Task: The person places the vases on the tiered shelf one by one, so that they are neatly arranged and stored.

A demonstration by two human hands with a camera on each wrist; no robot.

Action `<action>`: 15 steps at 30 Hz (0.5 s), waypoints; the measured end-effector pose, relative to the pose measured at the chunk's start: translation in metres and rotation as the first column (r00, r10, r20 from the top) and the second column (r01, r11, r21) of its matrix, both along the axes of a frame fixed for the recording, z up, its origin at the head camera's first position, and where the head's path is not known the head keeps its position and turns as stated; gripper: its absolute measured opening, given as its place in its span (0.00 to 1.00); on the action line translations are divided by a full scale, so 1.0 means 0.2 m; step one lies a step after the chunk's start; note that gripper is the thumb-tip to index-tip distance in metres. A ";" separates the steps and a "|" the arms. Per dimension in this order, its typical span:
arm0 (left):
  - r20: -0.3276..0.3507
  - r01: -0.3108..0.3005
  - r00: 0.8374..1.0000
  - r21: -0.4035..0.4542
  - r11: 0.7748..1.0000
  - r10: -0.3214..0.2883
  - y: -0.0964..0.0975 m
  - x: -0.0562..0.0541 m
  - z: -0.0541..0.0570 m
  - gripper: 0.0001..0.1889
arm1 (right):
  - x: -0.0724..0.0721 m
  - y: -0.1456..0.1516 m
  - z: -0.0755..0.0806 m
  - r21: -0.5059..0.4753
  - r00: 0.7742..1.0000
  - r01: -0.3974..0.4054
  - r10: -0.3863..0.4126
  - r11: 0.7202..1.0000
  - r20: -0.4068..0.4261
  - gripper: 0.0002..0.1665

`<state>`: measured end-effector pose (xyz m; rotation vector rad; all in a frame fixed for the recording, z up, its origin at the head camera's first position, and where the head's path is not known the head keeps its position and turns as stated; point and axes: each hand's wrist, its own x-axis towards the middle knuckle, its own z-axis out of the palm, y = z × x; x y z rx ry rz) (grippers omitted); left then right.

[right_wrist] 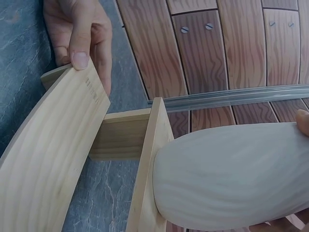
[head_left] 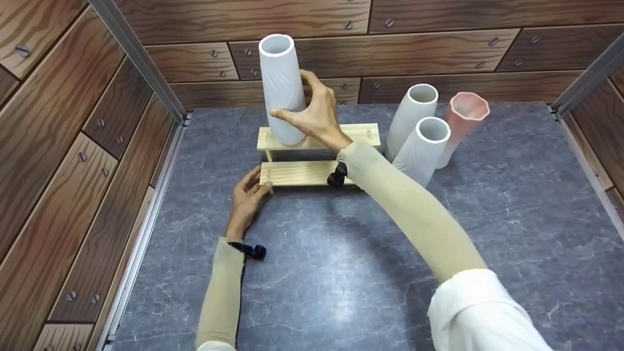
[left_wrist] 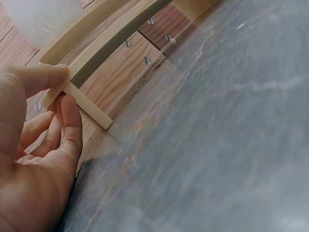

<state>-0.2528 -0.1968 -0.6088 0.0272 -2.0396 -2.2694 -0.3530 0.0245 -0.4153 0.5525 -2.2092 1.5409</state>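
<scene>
A two-step wooden stand (head_left: 302,174) sits on the dark marbled surface. My left hand (head_left: 244,201) pinches the left end of its lower step, thumb on top and fingers beneath, as the left wrist view shows. My right hand (head_left: 321,111) grips a tall white vase (head_left: 282,83) from its right side, thumb in front and fingers behind. The vase stands nearly upright at the left part of the upper step (head_left: 360,132). In the right wrist view its base (right_wrist: 178,179) meets that step's board; only bits of the right fingers (right_wrist: 303,122) show there.
Right of the stand are two more white vases, one behind (head_left: 412,114) and one in front (head_left: 421,153). A pink vase with an angular rim (head_left: 460,129) stands beside them. Wood-patterned walls (head_left: 414,53) enclose the back and sides, with a metal rail (head_left: 146,229) along the left edge.
</scene>
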 end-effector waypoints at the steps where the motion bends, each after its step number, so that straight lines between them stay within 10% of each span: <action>1: 0.000 0.001 1.000 0.002 1.000 -0.001 0.00 0.00 0.00 0.34 | 0.00 0.00 0.00 0.003 1.000 0.004 -0.004 1.000 0.003 0.51; 15: -0.010 0.000 1.000 0.023 1.000 0.001 0.00 0.00 0.01 0.33 | 0.03 0.02 0.04 0.056 0.999 -0.038 0.037 0.998 0.024 0.56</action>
